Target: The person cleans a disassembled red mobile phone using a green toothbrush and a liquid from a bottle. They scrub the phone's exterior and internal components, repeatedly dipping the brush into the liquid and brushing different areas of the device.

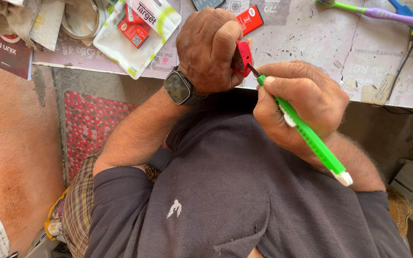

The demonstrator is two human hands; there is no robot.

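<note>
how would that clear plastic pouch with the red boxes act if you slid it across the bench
The clear plastic pouch looks thin and glossy, so it would probably slide easily and flex. The small red boxes inside seem loose and may shift. It is likely light.

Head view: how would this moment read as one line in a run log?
left hand: grips small red part | right hand: holds green screwdriver, tip on part | white packet on worktop
</note>
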